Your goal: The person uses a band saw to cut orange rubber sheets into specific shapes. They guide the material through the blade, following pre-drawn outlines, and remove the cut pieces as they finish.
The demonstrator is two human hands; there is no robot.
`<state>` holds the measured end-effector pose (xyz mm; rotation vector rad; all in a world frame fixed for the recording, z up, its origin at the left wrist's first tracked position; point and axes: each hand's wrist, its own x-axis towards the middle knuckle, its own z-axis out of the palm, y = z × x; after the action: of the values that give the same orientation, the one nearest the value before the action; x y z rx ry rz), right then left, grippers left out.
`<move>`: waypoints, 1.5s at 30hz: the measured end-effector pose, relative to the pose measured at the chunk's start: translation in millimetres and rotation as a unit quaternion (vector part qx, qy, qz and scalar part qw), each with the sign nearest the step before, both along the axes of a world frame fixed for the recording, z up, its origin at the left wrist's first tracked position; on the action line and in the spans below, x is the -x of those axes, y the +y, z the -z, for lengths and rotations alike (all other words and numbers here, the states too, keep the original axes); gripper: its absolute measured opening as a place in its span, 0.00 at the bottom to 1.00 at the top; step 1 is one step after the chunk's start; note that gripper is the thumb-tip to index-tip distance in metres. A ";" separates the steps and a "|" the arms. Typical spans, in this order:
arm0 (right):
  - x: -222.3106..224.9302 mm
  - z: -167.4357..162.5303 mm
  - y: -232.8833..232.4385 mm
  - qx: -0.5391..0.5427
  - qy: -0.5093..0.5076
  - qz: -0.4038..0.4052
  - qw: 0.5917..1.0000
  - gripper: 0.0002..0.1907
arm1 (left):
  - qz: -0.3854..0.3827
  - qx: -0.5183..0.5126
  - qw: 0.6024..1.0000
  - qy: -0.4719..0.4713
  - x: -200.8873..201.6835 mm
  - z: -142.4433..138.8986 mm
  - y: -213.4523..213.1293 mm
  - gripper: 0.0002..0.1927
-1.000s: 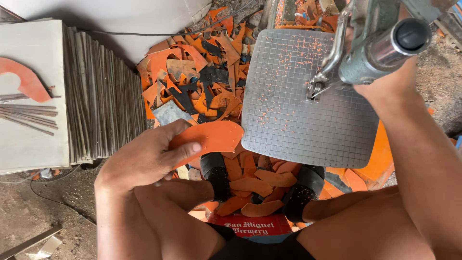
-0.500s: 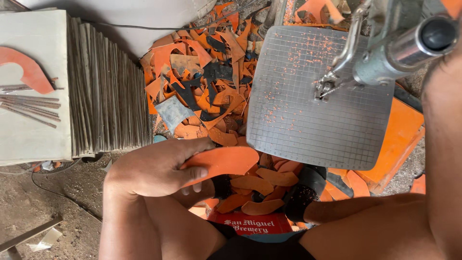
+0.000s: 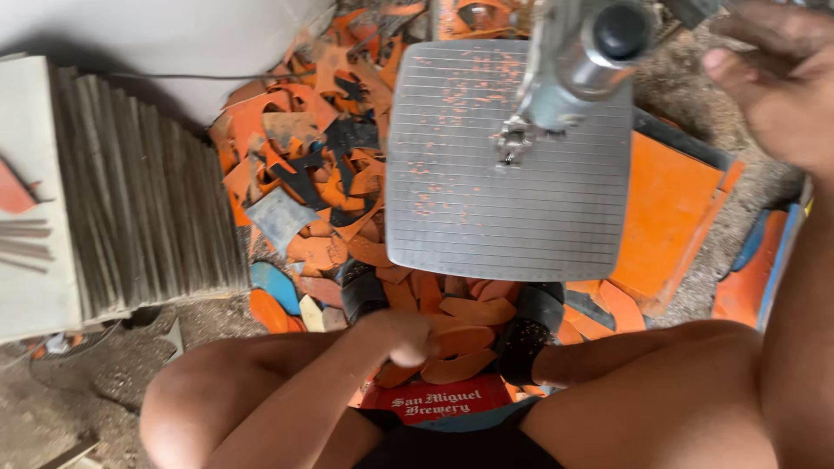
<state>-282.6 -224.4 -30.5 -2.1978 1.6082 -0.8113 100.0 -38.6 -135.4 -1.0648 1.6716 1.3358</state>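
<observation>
Moved since earlier: left hand [image 3: 407, 337] now lower, fist curled over orange cut-outs [image 3: 473, 310] in the black bucket [image 3: 521, 334] between the knees; right hand [image 3: 773, 87] lifted, fingers loosely spread, beside the machine head [image 3: 582, 65] above the ribbed metal plate [image 3: 508, 174].

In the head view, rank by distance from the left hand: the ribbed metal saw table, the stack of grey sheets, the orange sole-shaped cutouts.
From the left hand:
1. Orange sole-shaped cutouts, touching it, between the knees.
2. Ribbed metal saw table, just above.
3. Stack of grey sheets, far left.
</observation>
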 end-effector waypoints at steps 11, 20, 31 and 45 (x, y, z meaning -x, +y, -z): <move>172.6 158.8 126.6 -0.399 0.032 0.235 0.886 0.16 | 0.047 0.052 0.997 0.044 98.7 42.1 -26.2 0.23; 121.9 233.5 162.7 -0.445 0.044 0.412 0.794 0.39 | -0.383 0.225 0.866 0.228 279.5 151.0 -97.7 0.20; 91.1 221.4 212.8 -0.537 0.105 0.300 0.782 0.42 | -0.499 0.081 0.862 0.031 342.2 189.0 -120.6 0.38; 117.4 206.2 136.8 -0.410 -0.259 0.507 0.713 0.46 | -0.358 0.129 0.814 0.438 331.6 114.0 -121.4 0.17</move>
<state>-400.0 -87.6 -236.8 -0.3174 2.1636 -0.6146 -231.6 -160.0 -249.3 -1.4401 2.2497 2.4094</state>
